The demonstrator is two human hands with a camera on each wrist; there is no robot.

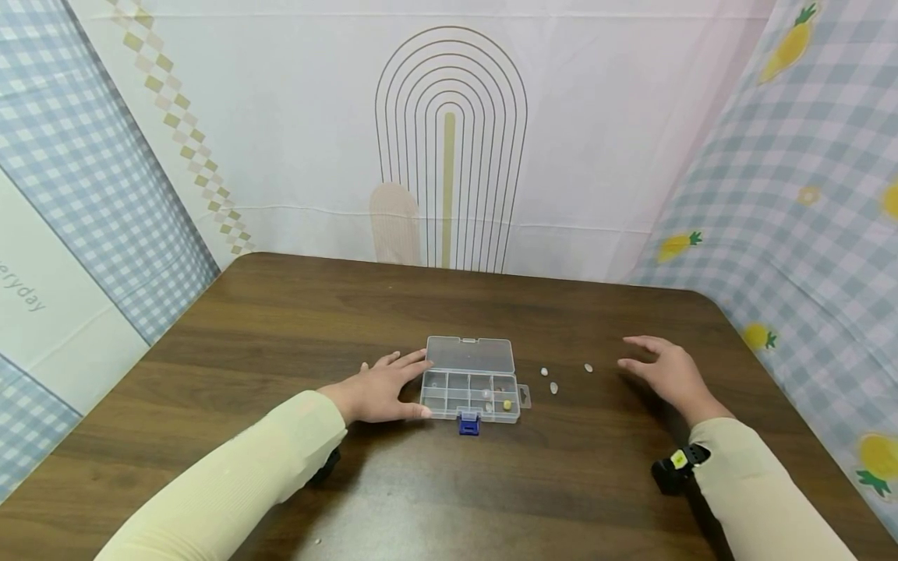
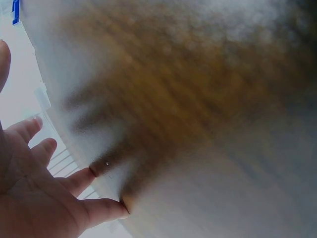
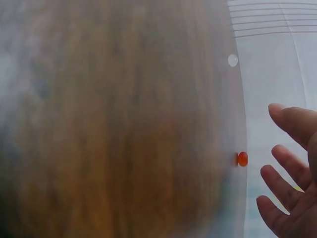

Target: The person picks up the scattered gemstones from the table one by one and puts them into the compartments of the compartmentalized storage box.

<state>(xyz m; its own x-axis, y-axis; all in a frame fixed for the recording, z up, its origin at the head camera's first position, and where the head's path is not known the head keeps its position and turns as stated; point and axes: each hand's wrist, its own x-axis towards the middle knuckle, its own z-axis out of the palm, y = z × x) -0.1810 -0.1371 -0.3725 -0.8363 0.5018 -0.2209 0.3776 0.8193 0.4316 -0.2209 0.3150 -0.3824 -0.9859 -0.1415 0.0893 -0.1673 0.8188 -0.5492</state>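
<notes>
A clear plastic compartment box (image 1: 507, 417) lies on the table with its lid (image 1: 470, 354) folded back and a blue latch (image 1: 468, 423) in front. Several of its right-hand compartments hold small pieces, one a yellow bead (image 1: 507, 405). My left hand (image 1: 384, 389) spreads along the box's left side, thumb at the front corner and index finger by the lid hinge. To the right, my right hand (image 1: 666, 378) hovers with parted fingers and nothing between them. An orange bead (image 3: 242, 159) shows near its fingertips in the right wrist view; the head view does not show it.
Three whitish beads lie right of the box: a near one (image 1: 544, 372), one lower (image 1: 554, 388) and one farther right (image 1: 588, 368). A tiny pale speck (image 1: 318, 541) sits near the front of the brown table (image 1: 449, 483). Patterned cloth (image 1: 295, 117) hangs behind.
</notes>
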